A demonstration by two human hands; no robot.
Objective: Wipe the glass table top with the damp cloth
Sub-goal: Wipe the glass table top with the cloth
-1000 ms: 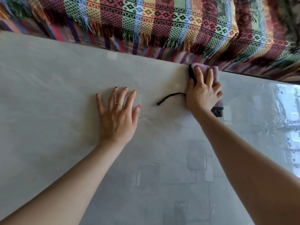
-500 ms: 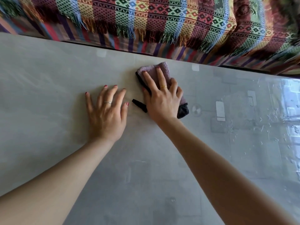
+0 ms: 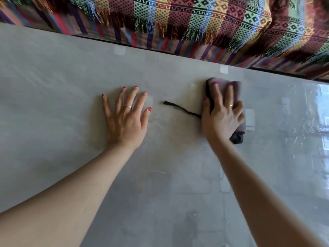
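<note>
The glass table top point(image 3: 53, 86) fills most of the head view, grey and reflective. My right hand point(image 3: 221, 114) presses a folded mauve cloth point(image 3: 235, 90) with a dark edge flat on the glass near the far edge. A thin black cord point(image 3: 179, 108) trails left from under that hand. My left hand point(image 3: 126, 120) lies flat on the glass with fingers spread, holding nothing, a hand's width left of the cord's end.
A striped, fringed woven blanket point(image 3: 195, 20) hangs along the table's far edge. Bright window reflections point(image 3: 316, 125) show on the glass at the right. Small clear pads point(image 3: 224, 69) sit under the glass near the far edge.
My right hand slid the cloth left towards my left hand, then back to the right; the cord now trails out behind it. My left hand stayed planted.
</note>
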